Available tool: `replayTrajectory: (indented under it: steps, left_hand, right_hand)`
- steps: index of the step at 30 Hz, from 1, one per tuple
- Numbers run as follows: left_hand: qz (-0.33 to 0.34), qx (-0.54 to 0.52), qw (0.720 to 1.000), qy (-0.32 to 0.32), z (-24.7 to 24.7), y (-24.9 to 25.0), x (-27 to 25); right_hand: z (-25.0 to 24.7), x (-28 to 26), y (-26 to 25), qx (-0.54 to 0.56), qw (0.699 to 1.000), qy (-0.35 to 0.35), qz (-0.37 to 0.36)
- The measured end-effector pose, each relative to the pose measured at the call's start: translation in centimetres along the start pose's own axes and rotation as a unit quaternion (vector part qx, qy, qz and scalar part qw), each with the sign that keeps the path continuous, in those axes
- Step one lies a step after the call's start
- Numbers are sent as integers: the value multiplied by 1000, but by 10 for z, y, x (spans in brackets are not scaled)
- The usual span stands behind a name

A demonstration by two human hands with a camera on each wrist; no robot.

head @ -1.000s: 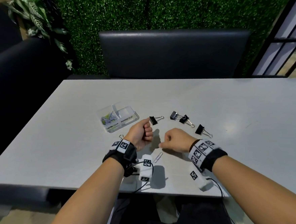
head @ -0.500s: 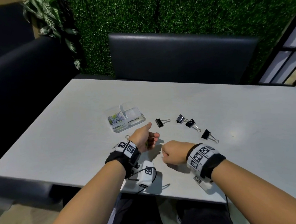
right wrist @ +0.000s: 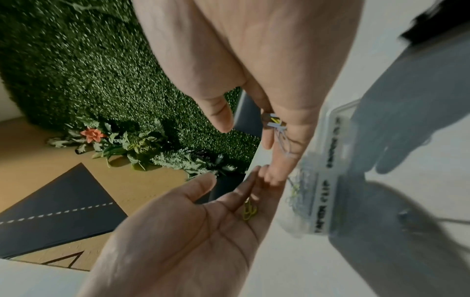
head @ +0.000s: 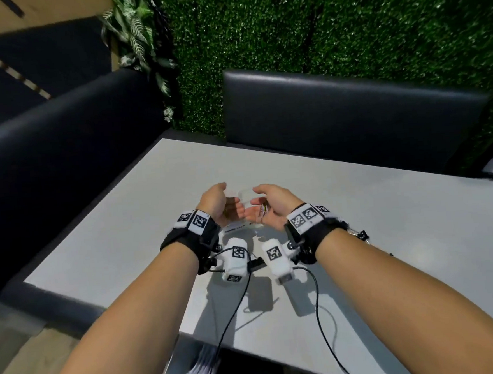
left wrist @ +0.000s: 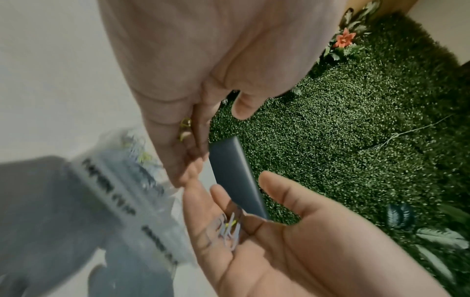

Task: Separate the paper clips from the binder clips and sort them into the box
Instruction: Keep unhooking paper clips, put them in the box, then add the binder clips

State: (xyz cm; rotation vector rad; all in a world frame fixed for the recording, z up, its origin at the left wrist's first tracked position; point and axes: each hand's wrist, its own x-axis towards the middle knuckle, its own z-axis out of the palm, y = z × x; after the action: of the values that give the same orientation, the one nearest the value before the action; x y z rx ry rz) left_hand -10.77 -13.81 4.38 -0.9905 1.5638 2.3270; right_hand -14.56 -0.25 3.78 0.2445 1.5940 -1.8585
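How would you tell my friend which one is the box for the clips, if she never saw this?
Look at the grey table, right where the two open hands meet above its middle. Under the left hand and right hand, which carry loose paper clips, sits a small clear plastic box. It is the only see-through thing there, with white labels printed in black along its front.

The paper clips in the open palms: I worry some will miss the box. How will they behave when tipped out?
Paper clips look thin, likely light, and probably slide off the open right hand. Tangled, they may drop together. The clear box sits just below.
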Motion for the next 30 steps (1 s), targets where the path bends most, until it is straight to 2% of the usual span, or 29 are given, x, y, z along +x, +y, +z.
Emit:
replayTrajectory:
  steps: [4, 9, 12, 15, 17, 18, 20, 22, 24, 28, 30]
  left_hand:
    - [17, 16, 998, 58, -8, 17, 19]
    - [80, 71, 993, 58, -3, 13, 22]
    - [117, 109, 985, 64, -2, 4, 12]
    - [132, 147, 979, 44, -4, -9, -2]
    - [124, 177, 976, 22, -5, -22, -13]
    - [121, 218, 968, 8, -5, -29, -17]
    - [121, 359, 925, -17, -4, -44, -20]
    - [140, 503, 853, -5, -1, -56, -21]
    - [143, 588, 796, 11, 2, -61, -24]
    - [124, 692, 711, -10, 11, -66, -26]
    - [134, 721, 680, -11, 13, -70, -23]
  right_hand:
    - [23, 26, -8, 11, 999, -13, 41]
    - [27, 22, -11, 1, 996, -51, 74]
    - [14, 1, -16, -56, 997, -37, 43]
    - [-15, -14, -17, -156, 987, 7, -33]
    - [-43, -19, -13, -257, 962, 58, -75]
    - [-57, -21, -10, -321, 938, 92, -94]
    - [-79, -22, -5, -450, 872, 156, -116]
    - [-92, -20, 2, -530, 821, 179, -114]
    - [-98, -15, 9, -561, 800, 180, -108]
    - [-98, -2, 20, -614, 771, 144, -94]
    - [-93, 2, 21, -683, 718, 117, -71]
